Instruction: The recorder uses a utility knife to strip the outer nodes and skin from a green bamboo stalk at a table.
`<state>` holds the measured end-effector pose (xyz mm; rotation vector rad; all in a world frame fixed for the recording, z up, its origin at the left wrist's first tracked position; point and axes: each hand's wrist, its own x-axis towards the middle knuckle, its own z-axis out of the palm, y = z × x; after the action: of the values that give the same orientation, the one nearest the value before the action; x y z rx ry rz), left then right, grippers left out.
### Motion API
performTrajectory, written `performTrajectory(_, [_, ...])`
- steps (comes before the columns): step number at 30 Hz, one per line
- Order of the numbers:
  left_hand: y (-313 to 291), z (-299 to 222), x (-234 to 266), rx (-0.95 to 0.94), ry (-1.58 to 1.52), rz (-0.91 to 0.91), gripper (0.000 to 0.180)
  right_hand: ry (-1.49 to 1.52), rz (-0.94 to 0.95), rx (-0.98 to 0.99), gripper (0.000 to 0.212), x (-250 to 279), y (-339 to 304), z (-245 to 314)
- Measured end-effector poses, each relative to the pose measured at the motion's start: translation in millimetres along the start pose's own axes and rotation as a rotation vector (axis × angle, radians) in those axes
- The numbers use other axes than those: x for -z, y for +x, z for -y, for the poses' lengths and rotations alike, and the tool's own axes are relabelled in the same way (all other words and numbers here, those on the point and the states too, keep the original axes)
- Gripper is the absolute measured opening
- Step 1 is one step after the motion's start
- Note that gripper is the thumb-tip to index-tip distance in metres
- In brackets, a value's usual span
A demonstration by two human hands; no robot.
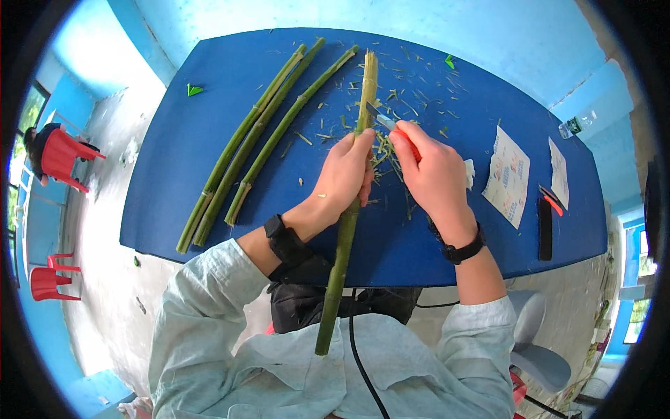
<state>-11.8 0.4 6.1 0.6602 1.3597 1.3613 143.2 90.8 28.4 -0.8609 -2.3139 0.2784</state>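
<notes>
A broad blue table (174, 140) with a curved-looking outline spreads across the view, and on the pale floor to its left are two red plastic chairs (61, 159). Three long green jointed stalks (259, 128) lie on the table's left part, two close together and the third just beside them. A fourth green stalk (345, 230), its upper end pared pale yellow, slants from over the table's middle across its near edge, its lower end in front of the person's light shirt. The left hand (344, 167) is clamped around this stalk, below the pared part; the right hand (436, 171) is wrapped around the handle of a red-handled knife (412, 143), whose metal blade reaches the stalk's right side just above the left hand. Right of that hand lie two white printed paper sheets (508, 178), a flat black bar (544, 230) between them and the near edge, and, by the far right edge, a clear plastic bottle (576, 127) on its side. Two small bright-green pieces (194, 90) lie well apart toward the far side. Smallest are thin green and yellowish shavings (391, 153), strewn around the pared end.
</notes>
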Motion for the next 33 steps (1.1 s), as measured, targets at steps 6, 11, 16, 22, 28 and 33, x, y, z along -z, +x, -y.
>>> performTrajectory(6, [-2, 1, -1, 0.008, -0.113, 0.023, 0.036, 0.170, 0.105, -0.022, 0.028, 4, -2, -3])
performTrajectory(11, [-5, -1, -1, -0.009, -0.131, 0.067, 0.027, 0.279, 0.181, -0.003, 0.030, 7, 0, -16])
performTrajectory(16, [-6, -1, -1, -0.018, -0.093, 0.111, 0.028, 0.348, 0.301, -0.065, 0.032, 15, 1, -20])
performTrajectory(22, [-5, -2, -2, -0.009, 0.003, 0.152, 0.035, 0.348, 0.268, -0.015, 0.032, 17, 2, -21])
performTrajectory(28, [-3, 1, 0, -0.024, 0.142, 0.198, 0.049, 0.306, 0.391, -0.104, 0.032, 33, 6, -16])
performTrajectory(33, [-1, 3, 1, -0.019, 0.192, 0.235, 0.054, 0.268, 0.357, -0.040, 0.029, 35, 5, -19])
